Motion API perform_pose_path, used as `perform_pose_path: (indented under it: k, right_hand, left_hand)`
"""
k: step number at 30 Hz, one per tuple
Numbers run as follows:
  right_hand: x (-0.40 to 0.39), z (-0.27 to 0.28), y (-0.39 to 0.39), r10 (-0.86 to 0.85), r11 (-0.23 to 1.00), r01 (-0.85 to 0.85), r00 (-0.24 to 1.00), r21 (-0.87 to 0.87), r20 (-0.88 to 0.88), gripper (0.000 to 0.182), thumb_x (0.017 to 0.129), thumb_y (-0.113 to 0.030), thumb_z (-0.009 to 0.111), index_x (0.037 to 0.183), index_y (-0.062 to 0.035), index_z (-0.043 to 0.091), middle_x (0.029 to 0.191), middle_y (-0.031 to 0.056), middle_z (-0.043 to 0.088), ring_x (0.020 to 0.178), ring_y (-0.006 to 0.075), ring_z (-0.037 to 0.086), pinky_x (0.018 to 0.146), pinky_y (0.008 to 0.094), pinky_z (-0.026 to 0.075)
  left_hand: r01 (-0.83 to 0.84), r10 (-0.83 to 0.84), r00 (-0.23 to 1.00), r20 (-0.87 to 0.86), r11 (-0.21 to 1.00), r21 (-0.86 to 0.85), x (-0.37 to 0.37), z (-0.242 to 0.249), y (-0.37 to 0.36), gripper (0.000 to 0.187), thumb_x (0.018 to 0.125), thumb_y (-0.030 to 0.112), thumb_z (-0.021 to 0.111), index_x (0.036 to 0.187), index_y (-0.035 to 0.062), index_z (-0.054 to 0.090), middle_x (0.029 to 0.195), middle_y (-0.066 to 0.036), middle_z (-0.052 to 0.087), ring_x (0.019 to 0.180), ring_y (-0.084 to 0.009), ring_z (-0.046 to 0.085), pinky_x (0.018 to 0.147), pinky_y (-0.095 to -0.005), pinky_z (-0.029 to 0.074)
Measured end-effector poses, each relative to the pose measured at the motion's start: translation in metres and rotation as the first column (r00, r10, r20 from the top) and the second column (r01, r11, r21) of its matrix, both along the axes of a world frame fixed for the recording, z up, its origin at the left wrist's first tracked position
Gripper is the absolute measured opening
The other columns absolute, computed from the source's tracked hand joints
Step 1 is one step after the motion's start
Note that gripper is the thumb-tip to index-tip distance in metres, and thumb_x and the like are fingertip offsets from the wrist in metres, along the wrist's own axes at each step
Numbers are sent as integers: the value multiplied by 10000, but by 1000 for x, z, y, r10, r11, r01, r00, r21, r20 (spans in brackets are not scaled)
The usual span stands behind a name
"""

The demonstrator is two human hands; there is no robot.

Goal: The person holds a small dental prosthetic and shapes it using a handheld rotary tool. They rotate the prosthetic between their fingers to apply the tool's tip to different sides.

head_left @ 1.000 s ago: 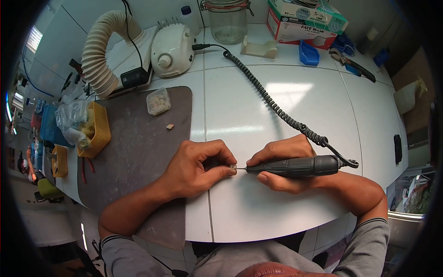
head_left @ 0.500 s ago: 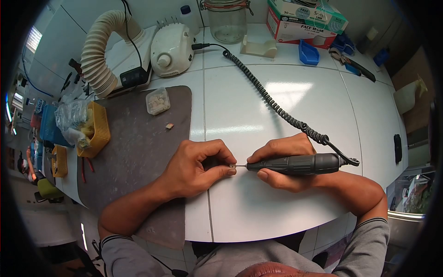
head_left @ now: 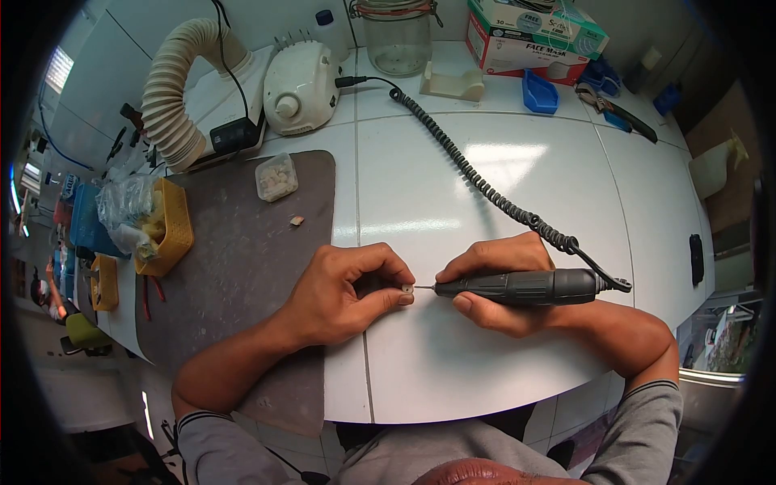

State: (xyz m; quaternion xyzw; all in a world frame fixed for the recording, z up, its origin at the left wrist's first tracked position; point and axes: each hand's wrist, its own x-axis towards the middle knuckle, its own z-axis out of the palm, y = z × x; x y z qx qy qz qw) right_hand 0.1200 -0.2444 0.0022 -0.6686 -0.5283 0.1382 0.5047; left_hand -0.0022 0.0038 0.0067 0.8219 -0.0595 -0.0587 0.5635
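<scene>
Between the thumb and forefinger of my left hand (head_left: 347,293) is pinched a tiny pale piece (head_left: 407,289) with a dark spot on its face; its exact kind is too small to make out. My right hand (head_left: 505,283) grips a black rotary handpiece (head_left: 525,288), held level like a pen. Its thin metal bit (head_left: 423,288) points left, with the tip at or very near the pale piece. A coiled black cord (head_left: 469,166) runs from the handpiece's rear to a white control unit (head_left: 301,89).
On a brown mat (head_left: 242,234) lie a small clear tub (head_left: 276,177) of pale pieces and one loose fragment (head_left: 297,220). A yellow basket (head_left: 172,230) stands left. Behind are a ribbed hose (head_left: 162,97), a glass jar (head_left: 398,44), mask boxes (head_left: 529,56) and a blue tray (head_left: 540,93).
My right hand and the handpiece have shifted very slightly right, away from the pale piece. The left hand stays in place.
</scene>
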Motion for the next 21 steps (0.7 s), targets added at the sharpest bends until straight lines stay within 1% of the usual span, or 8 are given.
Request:
perform_pose_path:
  k: [3,6,7,10,13,16,19,21]
  right_hand:
    - [4,0,-4,12,1000,-11,995,18,-99,261,907,-167,736,1090,18,754,855,132,791,751,211,782,696,305,617]
    - [7,-1,-6,0,1000,1,961,4,-276,294,954,-193,730,1137,38,735,873,131,790,793,188,775,736,288,605]
    - [6,-1,-7,-24,1000,19,932,-18,-363,321,981,-213,732,1159,53,725,915,138,791,827,172,761,766,296,599]
    - [4,0,-6,-47,998,65,846,15,-531,331,993,-209,723,1168,72,720,938,150,787,833,165,751,759,309,599]
    - [5,0,-6,-32,999,49,852,19,-522,341,1000,-204,723,1180,85,715,933,144,779,850,158,747,776,307,605]
    - [4,2,-5,-28,999,35,867,5,-497,351,999,-214,729,1183,86,715,921,139,777,848,157,747,773,302,605]
    - [3,6,-5,-38,999,26,866,-31,-499,356,981,-185,714,1187,105,701,945,166,771,852,183,747,781,324,613]
    - [2,6,-6,-38,999,19,871,-44,-490,359,973,-170,708,1192,113,695,955,177,769,853,193,746,785,335,617]
  left_hand:
    - [-24,24,1000,3,1000,4,0,2,-1,167,944,9,785,1097,-42,742,951,-85,784,886,-104,736,782,-252,575]
    - [-50,50,999,-6,998,-29,0,-2,0,195,968,21,765,1150,-43,733,987,-70,765,903,-93,704,809,-250,556]
    - [-58,57,998,-11,997,-47,0,-6,1,202,976,25,760,1165,-42,731,999,-65,759,907,-90,694,816,-249,550]
    - [-96,98,995,35,994,-51,-1,-16,1,214,952,116,769,1139,13,765,921,-42,779,779,-68,677,649,-222,490]
    - [-117,120,991,57,992,-52,0,-15,0,239,946,132,775,1157,22,757,905,-31,773,763,-49,660,625,-217,467]
    - [-67,67,997,-28,998,-13,-1,-8,2,220,966,39,761,1167,-24,700,979,-27,732,888,-68,671,780,-240,526]
    - [-71,71,997,2,997,-22,0,-6,0,204,961,56,778,1139,-9,703,969,-20,732,866,-61,664,756,-227,515]
    - [-69,70,997,-19,997,19,-1,-3,1,209,955,67,793,1131,-1,703,964,-15,732,848,-54,657,738,-219,506]
